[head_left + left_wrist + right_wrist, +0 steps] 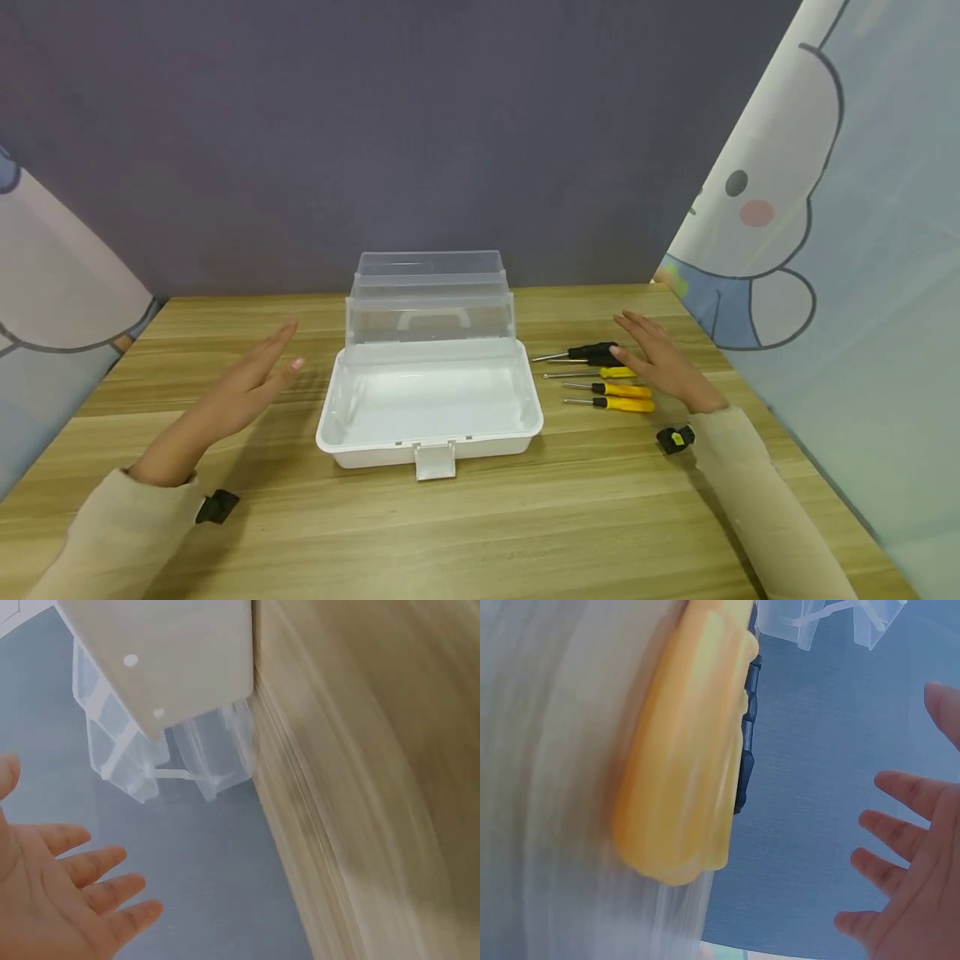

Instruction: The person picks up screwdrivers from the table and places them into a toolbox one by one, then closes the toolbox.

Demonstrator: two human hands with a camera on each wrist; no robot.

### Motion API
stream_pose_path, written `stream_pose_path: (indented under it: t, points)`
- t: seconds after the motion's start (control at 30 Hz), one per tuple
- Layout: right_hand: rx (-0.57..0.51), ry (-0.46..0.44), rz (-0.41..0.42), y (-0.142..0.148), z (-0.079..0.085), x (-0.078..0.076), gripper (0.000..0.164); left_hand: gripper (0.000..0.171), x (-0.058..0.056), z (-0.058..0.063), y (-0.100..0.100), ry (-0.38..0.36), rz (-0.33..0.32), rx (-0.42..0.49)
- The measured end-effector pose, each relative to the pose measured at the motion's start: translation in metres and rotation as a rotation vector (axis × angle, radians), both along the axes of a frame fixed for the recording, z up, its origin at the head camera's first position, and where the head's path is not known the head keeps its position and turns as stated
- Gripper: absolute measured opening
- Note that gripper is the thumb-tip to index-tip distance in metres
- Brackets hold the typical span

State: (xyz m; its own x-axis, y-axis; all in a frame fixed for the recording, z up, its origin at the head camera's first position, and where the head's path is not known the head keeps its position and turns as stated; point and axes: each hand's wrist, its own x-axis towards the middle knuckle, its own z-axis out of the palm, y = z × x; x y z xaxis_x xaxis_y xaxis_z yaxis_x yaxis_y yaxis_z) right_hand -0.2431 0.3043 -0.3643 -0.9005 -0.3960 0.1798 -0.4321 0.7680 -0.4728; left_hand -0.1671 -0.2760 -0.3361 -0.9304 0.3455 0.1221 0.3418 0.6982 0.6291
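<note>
A white plastic toolbox [431, 454] stands on the table with its clear lid [430, 321] raised at the back; its inside shows bare white. To its left, my left hand [243, 392] hovers over the wood with fingers straight, holding nothing. My right hand [663, 362] is stretched out flat beside the screwdrivers, its thumb overlapping their handles in the head view. Two screwdrivers have orange-yellow handles [628, 405], one has a yellow handle [618, 372], and behind them lie black-handled ones [592, 350]. In the right wrist view an orange-yellow handle [682, 757] looms close, apart from the spread fingers.
The wooden table [480, 542] ends at a dark grey panel [420, 142] at the back. Curtains with cartoon figures [787, 183] hang at both sides. A small black device [217, 506] sits at each wrist, and the toolbox latch [435, 461] hangs down in front.
</note>
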Motion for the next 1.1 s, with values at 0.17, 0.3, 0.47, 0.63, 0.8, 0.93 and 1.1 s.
stream_pose_path:
  t: [0.17,0.3,0.47,0.63,0.8,0.93,1.1]
  points:
    - [-0.019,-0.030,0.006,0.002,-0.003,0.000,0.063,0.062,0.005,-0.002,0.001,-0.065,-0.027,0.078]
    - [-0.026,-0.031,0.014,0.002,-0.004,0.001,0.064,0.063,0.008,-0.005,0.002,-0.078,-0.041,0.099]
    - [-0.031,-0.032,0.023,0.002,-0.003,-0.001,0.063,0.064,0.014,-0.008,0.006,-0.077,-0.060,0.108]
    - [-0.037,-0.025,0.038,0.003,-0.004,-0.002,0.061,0.064,0.019,-0.008,0.011,-0.074,-0.077,0.113]
    - [-0.040,-0.022,0.050,0.006,-0.004,-0.001,0.060,0.067,0.025,-0.007,0.016,-0.073,-0.093,0.112]
    - [-0.051,-0.017,0.056,0.008,-0.002,0.001,0.060,0.070,0.027,-0.009,0.018,-0.097,-0.115,0.116]
    - [-0.074,-0.027,0.061,0.011,-0.001,0.002,0.060,0.078,0.032,-0.016,0.021,-0.138,-0.135,0.166]
